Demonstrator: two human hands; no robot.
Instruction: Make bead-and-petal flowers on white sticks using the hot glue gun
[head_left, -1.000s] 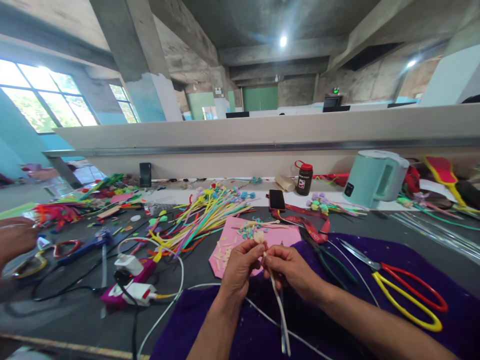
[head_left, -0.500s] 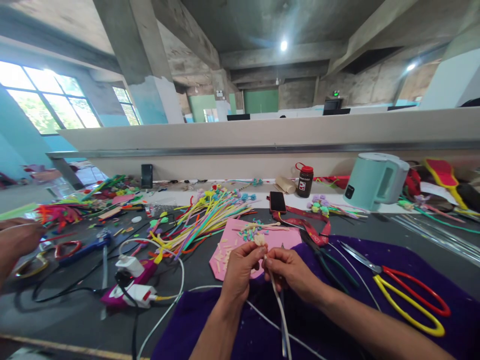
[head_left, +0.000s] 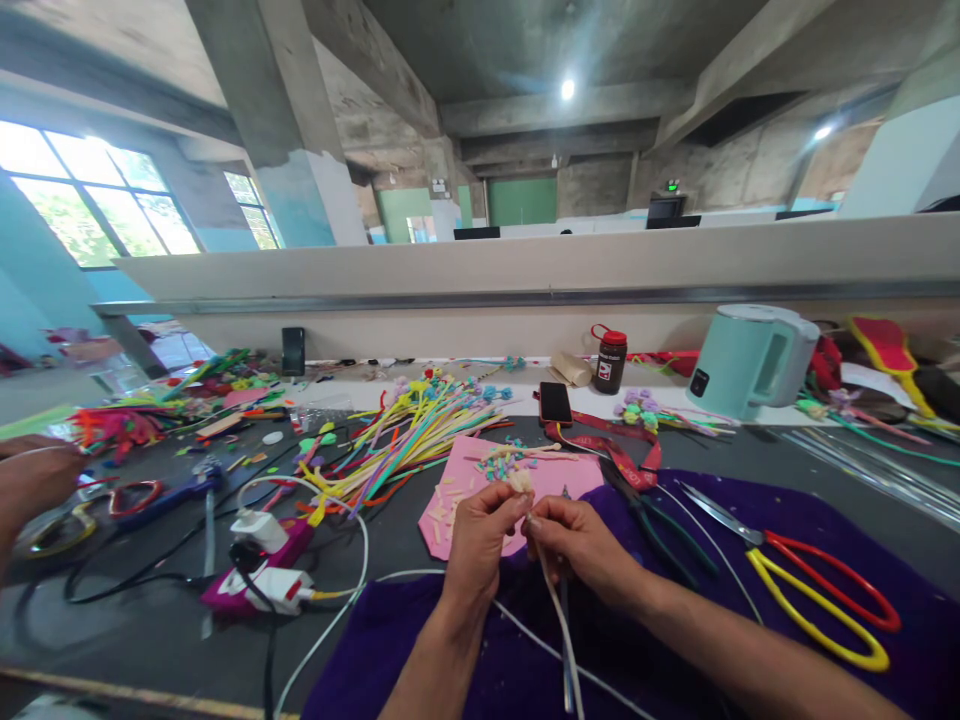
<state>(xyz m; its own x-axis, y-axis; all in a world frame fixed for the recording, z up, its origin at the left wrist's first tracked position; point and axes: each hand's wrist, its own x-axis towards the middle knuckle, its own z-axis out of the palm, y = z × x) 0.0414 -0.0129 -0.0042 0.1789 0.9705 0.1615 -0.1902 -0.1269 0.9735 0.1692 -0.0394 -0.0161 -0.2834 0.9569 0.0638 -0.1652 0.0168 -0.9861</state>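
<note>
Table, black top [head_left: 165, 640]: spans the lower half of the frame.
Cloth, purple [head_left: 390, 640]: bottom centre to lower right, beneath my forearms.
Kettle, pale green [head_left: 739, 360]: right of the frame, at mid-height.
Stems, fuzzy, many colours [head_left: 420, 430]: heaped left of centre.
Sheet, pink [head_left: 465, 462]: centre, just beyond my hands.
Scissors, red and yellow handles [head_left: 756, 538]: lower right, lying on the cloth, blades parted.
Pliers, dark green handles [head_left: 646, 505]: right of centre, near my right hand.
Left hand [head_left: 480, 535], mine: lower centre; thumb and fingers closed in a pinch at the base of the cream head, no gap to be seen between them.
Right hand [head_left: 577, 540], mine: just beside the left, fingertips nearly meeting its own; pinched tight on the upper end of the cream stem.
Tool, thin, metal: beside the stem; whether I grip it I cannot tell.
Cream stem [head_left: 556, 600]: hangs from my right fingers to the bottom edge.
Cream head [head_left: 519, 481]: tufted, frame centre, rising above my left fingertips.
Offcuts, cream [head_left: 448, 510]: scattered over the sheet.
</note>
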